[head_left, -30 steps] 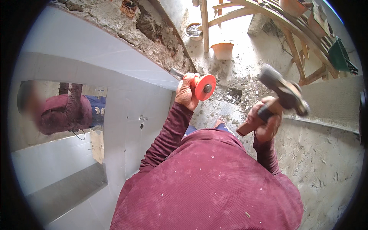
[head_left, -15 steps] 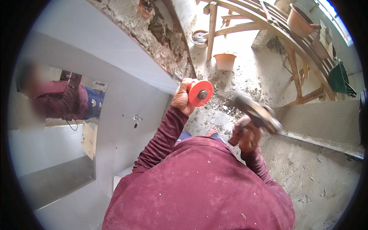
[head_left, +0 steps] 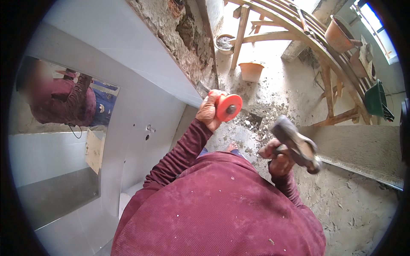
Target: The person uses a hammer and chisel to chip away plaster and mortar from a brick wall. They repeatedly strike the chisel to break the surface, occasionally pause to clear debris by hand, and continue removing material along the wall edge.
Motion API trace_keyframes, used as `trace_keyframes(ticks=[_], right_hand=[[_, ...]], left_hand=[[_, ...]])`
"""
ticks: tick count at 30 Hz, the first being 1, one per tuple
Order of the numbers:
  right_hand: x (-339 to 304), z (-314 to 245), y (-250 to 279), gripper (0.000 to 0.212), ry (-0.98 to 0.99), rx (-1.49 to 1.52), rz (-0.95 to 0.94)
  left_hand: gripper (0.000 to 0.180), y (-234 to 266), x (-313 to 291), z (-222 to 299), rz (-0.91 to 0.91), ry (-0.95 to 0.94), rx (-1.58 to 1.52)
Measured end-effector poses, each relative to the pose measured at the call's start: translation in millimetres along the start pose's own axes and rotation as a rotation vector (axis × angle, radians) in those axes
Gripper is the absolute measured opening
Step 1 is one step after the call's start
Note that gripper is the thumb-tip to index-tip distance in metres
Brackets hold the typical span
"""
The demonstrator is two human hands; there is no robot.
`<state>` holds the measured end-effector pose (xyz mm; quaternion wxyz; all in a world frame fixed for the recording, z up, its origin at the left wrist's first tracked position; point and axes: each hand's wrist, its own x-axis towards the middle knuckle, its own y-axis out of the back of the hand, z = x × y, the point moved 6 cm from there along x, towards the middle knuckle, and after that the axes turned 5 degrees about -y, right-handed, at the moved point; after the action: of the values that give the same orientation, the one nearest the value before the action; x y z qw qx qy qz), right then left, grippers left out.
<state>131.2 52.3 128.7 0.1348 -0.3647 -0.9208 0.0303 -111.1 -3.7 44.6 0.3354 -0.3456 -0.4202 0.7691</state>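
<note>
My left hand [head_left: 208, 112] is wrapped round a chisel [head_left: 231, 109] that has a round orange hand guard. The steel struck end shows in the middle of the guard, and the blade points away toward the rough broken edge of the wall [head_left: 197, 55]. In my right hand [head_left: 279, 158] is a hammer [head_left: 296, 143], gripped by its handle, with its heavy dusty head raised above the fist. The hammer head is to the right of the chisel and apart from it. Part of the handle is hidden by my fingers.
Rubble [head_left: 267, 113] lies on the floor ahead. Beyond it stand an orange bucket [head_left: 251, 72] and a bowl of grey mix [head_left: 224, 43]. A wooden trestle [head_left: 326, 81] carries more buckets at the right. Left is a tiled wall [head_left: 149, 111] with a mirror [head_left: 64, 141]. A low ledge [head_left: 354, 138] runs at the right.
The hammer has swung down and to the right, away from the chisel. The chisel and my left hand have shifted slightly right in view.
</note>
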Motion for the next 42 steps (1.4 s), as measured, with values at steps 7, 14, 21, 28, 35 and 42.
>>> trace_keyframes(ticks=[7, 14, 21, 28, 35, 42], right_hand=[[23.7, -5.3, 5.5, 0.035, -0.182, -0.026, 0.147], [15.3, 25.9, 18.7, 0.032, -0.377, -0.022, 0.118], [18.7, 28.8, 25.6, 0.032, -0.334, -0.048, 0.068], [35.2, 13.5, 18.9, 0.042, -0.267, -0.091, 0.004], [28.7, -4.3, 9.0, 0.037, -0.012, 0.008, -0.019], [56.0, 44.2, -19.9, 0.019, -0.205, -0.557, -0.354]], left_hand=[[0.010, -1.2, -16.6, -17.4, 0.123, 0.003, 0.062], [0.010, -7.4, -21.8, -8.4, 0.160, -0.024, 0.119], [0.007, -4.6, -15.8, -4.7, 0.075, -0.003, 0.062], [0.009, -11.0, -1.4, 0.0, 0.091, -0.039, -0.029], [0.010, -11.8, 3.6, 0.8, 0.067, -0.080, -0.066], [0.021, 10.9, 9.3, -1.6, 0.035, 0.016, -0.141]])
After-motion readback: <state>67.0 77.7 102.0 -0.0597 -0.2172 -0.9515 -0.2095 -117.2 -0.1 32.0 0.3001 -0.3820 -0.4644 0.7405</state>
